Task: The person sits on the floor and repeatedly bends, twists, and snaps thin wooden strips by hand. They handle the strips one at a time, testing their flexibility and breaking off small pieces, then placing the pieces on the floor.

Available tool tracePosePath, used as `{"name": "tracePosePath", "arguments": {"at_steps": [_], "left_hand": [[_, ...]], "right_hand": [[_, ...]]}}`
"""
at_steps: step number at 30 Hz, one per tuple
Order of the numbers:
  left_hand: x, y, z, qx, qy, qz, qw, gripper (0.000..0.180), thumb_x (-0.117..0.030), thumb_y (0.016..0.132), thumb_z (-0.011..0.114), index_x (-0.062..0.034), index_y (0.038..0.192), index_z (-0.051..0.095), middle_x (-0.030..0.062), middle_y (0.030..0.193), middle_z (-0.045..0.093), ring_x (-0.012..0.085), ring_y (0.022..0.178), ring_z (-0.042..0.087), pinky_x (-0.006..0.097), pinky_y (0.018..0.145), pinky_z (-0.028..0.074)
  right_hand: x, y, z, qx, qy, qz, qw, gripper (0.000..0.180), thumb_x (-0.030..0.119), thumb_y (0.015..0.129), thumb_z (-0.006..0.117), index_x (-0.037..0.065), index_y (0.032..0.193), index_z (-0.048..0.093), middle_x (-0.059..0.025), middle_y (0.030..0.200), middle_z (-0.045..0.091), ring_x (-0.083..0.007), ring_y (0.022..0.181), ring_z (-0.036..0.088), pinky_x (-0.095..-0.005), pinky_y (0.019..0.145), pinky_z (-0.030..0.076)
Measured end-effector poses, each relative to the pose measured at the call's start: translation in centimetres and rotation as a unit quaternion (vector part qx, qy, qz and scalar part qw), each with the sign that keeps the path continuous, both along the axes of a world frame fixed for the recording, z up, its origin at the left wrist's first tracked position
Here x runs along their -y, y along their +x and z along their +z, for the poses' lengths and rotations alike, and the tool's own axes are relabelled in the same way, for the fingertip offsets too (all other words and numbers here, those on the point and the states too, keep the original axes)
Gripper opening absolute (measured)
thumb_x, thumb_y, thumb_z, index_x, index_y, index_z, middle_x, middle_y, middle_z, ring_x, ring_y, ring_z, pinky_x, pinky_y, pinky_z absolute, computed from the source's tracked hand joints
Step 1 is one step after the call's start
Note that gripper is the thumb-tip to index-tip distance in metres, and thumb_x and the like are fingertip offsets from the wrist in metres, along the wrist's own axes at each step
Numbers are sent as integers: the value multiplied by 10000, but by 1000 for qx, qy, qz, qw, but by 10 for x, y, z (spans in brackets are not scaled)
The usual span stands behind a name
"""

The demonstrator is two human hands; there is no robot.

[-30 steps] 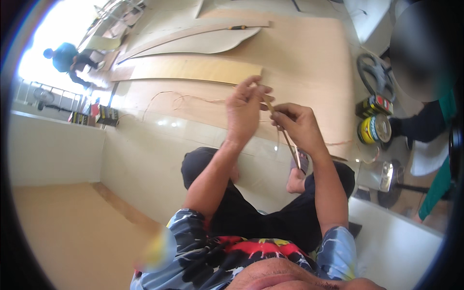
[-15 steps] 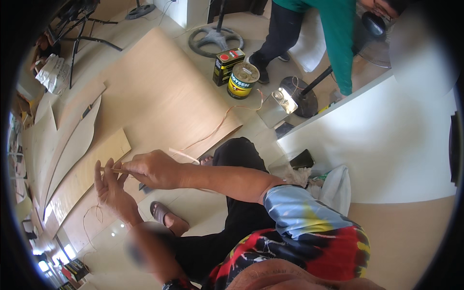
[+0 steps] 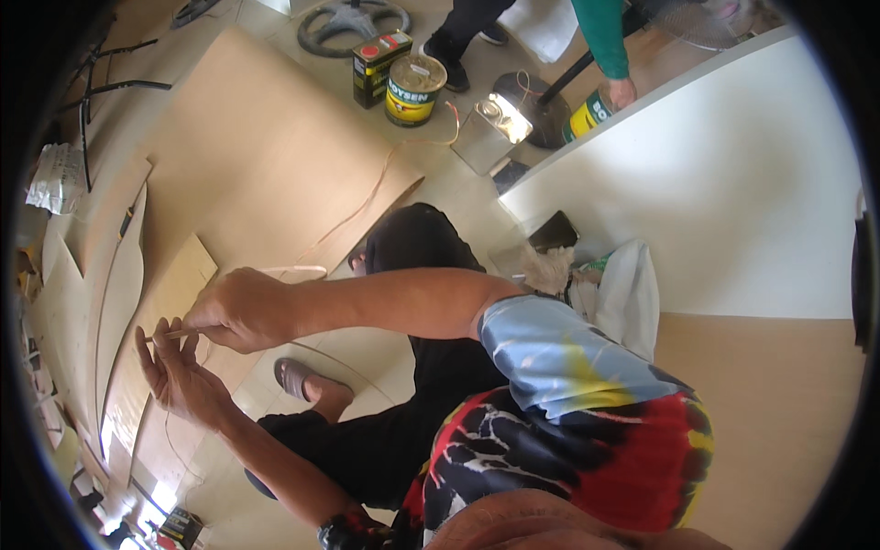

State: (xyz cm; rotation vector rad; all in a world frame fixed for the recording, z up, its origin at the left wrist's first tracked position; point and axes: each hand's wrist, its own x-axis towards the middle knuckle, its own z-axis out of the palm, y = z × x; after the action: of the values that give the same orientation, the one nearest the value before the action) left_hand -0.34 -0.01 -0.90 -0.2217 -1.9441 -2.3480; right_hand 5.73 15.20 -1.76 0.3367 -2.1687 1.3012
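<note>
My right hand (image 3: 240, 310) is closed on a thin tan strip (image 3: 169, 335), pinching it near its end. Just below, my left hand (image 3: 180, 374) holds the strip's tip between thumb and fingertips, the other fingers spread. Both hands hover over the pale floor beside cut plywood sheets (image 3: 257, 147). More thin tan strip (image 3: 295, 270) loops across the floor behind my right hand. I sit with black trousers (image 3: 417, 243) and a sandalled foot (image 3: 307, 380) under my arms.
A round paint can (image 3: 410, 89), a rectangular tin (image 3: 376, 64) and a shiny square can (image 3: 490, 133) stand at the top. Another person's hand (image 3: 625, 92) in a green sleeve reaches near a can. A white panel (image 3: 724, 192) and white bag (image 3: 634, 293) lie right.
My head has turned, so the view has swung round. My hands stay close together on the strip and now sit at the left of the view, over the plywood.
</note>
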Motion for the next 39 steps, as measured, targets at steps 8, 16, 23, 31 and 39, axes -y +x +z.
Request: {"name": "tracePosePath", "arguments": {"at_steps": [8, 16, 23, 31, 39], "left_hand": [[-7, 2, 3, 3, -19, 8, 1000, 470, -138, 982, 665, 54, 1381, 507, 205, 1135, 695, 233, 1022, 692, 303, 793, 626], [-7, 5, 4, 10, -26, -14, 1000, 462, -120, 997, 627, 81, 1389, 490, 214, 1169, 684, 254, 1045, 687, 323, 813, 615], [-10, 6, 4, 22, -41, -13, 999, 472, -40, 980, 590, 86, 1415, 457, 231, 1166, 684, 266, 1018, 703, 344, 823, 616], [-8, 9, 15, 17, 37, -35, 999, 398, -51, 975, 648, 81, 1332, 532, 184, 1043, 727, 226, 928, 725, 325, 750, 634], [-2, 6, 15, 51, 77, -105, 990, 413, -89, 1008, 604, 21, 1395, 510, 201, 1141, 700, 256, 1022, 714, 333, 794, 632]], "right_hand": [[1, 0, 3, 48, 9, 0, 999, 252, 100, 872, 654, 137, 1100, 756, -96, 855, 723, -310, 771, 681, -434, 658, 535], [3, -7, -5, 37, 14, -4, 999, 198, 273, 933, 653, 154, 1046, 764, -112, 752, 692, -319, 718, 677, -451, 668, 541], [-6, -8, -5, 19, 59, -2, 998, 196, 244, 926, 654, 147, 1067, 749, -132, 793, 684, -339, 743, 676, -447, 646, 534], [0, -4, 19, 135, -75, 63, 986, 203, 68, 879, 736, 44, 1080, 752, -101, 934, 737, -194, 774, 689, -311, 689, 547], [2, -5, 16, 107, -22, 16, 994, 191, 79, 912, 709, 43, 1097, 741, -126, 916, 732, -233, 744, 705, -314, 656, 554]]}}
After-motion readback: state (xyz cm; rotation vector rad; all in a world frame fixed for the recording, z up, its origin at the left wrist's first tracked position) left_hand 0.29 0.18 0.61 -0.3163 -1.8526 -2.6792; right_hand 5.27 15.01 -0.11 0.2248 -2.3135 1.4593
